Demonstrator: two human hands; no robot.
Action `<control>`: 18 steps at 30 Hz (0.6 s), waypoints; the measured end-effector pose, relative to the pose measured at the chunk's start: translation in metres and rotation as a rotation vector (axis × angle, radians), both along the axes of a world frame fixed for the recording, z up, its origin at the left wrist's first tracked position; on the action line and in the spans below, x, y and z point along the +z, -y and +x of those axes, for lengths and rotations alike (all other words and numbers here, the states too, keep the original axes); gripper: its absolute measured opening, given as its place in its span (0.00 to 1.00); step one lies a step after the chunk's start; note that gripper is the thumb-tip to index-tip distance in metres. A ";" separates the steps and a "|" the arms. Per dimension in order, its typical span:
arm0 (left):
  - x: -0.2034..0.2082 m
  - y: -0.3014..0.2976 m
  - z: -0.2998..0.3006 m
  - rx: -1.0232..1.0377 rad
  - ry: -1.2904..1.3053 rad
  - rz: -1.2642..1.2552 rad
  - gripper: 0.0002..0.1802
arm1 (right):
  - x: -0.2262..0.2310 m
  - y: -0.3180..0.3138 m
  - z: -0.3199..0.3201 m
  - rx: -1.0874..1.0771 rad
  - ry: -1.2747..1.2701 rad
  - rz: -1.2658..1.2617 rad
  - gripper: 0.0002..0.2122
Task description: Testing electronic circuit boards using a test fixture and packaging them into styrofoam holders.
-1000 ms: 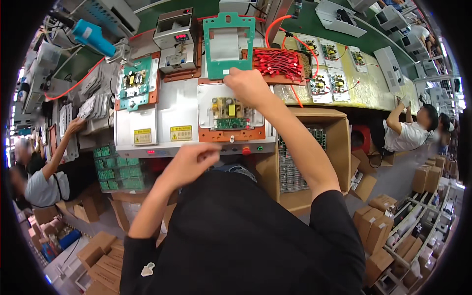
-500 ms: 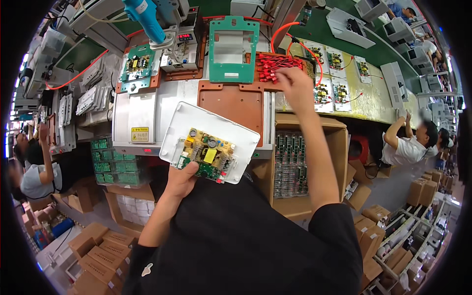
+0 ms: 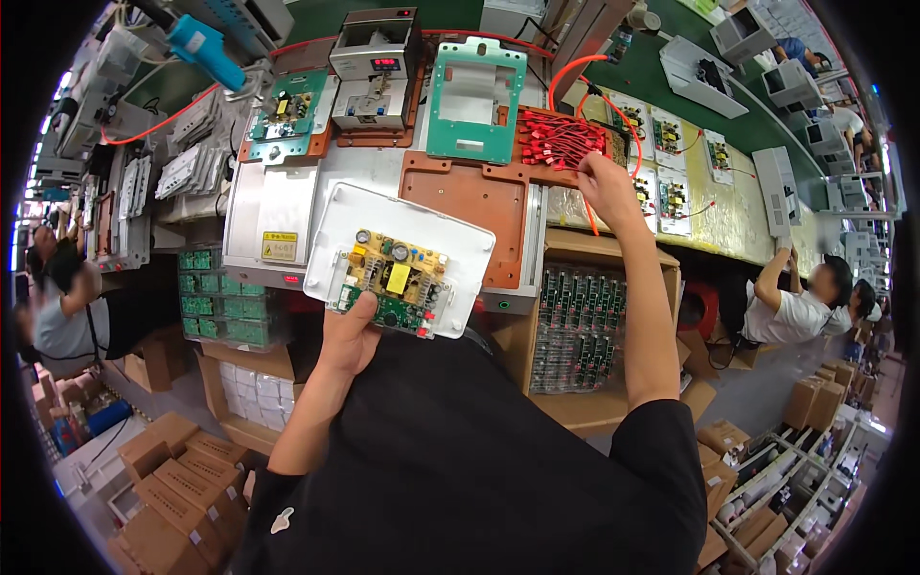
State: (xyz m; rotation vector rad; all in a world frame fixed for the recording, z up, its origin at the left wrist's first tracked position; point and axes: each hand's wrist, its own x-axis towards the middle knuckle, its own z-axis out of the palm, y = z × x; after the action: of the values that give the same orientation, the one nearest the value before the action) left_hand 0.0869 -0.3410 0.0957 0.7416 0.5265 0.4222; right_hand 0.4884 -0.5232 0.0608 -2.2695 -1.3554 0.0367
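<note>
My left hand [image 3: 351, 337] grips the near edge of a white plastic housing [image 3: 458, 257], thumb on top. Inside the tilted housing lies a circuit board [image 3: 397, 278], tan above and green below. It carries capacitors, metal heat sinks and a yellow-wrapped transformer; small red connectors show at its near right corner. At the right end of a pile of red wire leads [image 3: 561, 144], my right hand [image 3: 609, 190] has its fingers pinched together. What they hold, if anything, cannot be made out. An orange-red strand [image 3: 591, 220] shows just below the fingertips; whether they hold it is unclear.
A green frame [image 3: 473, 149] stands behind a brown fixture plate [image 3: 470, 196]. Left of it are a metal machine [image 3: 374, 67], a blue tool [image 3: 206, 50] and another board fixture [image 3: 286, 113]. An open carton [image 3: 575, 407] holds boards below my right forearm. Co-workers sit at both sides.
My right hand has shifted from over the red leads to their right end and slightly lower. The housing stays in my left hand. The whole view has shifted a little.
</note>
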 end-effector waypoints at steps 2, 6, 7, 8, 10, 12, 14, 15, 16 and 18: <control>0.002 -0.003 0.006 0.031 0.006 0.027 0.37 | 0.013 -0.002 -0.014 -0.048 -0.302 0.169 0.07; 0.006 -0.007 0.023 0.038 0.071 0.102 0.36 | 0.034 -0.014 -0.063 0.025 -0.556 0.318 0.16; 0.001 -0.007 0.026 0.043 0.061 0.092 0.36 | 0.038 -0.016 -0.074 0.035 -0.657 0.335 0.20; 0.002 -0.007 0.032 0.039 0.069 0.107 0.35 | 0.044 -0.017 -0.086 -0.008 -0.890 0.367 0.18; 0.005 -0.008 0.041 0.011 0.087 0.112 0.34 | 0.058 -0.019 -0.098 -0.057 -1.107 0.243 0.15; 0.006 -0.008 0.047 -0.003 0.103 0.084 0.33 | 0.062 -0.021 -0.107 -0.096 -1.134 0.219 0.13; 0.004 -0.013 0.050 -0.008 0.094 0.103 0.33 | 0.061 -0.027 -0.110 -0.090 -0.999 0.220 0.11; 0.003 -0.014 0.052 -0.011 0.109 0.129 0.33 | 0.067 -0.029 -0.113 -0.087 -0.991 0.228 0.11; 0.003 -0.016 0.053 -0.014 0.124 0.155 0.33 | 0.077 -0.032 -0.119 -0.061 -0.961 0.295 0.10; 0.001 -0.019 0.052 0.000 0.113 0.177 0.33 | 0.101 -0.040 -0.132 -0.025 -0.921 0.359 0.08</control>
State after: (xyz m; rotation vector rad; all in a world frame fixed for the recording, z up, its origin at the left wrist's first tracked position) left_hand 0.1393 -0.3222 0.0965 0.8819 0.3867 0.5119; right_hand 0.3568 -0.4831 0.1615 -1.6131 -0.7504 0.6802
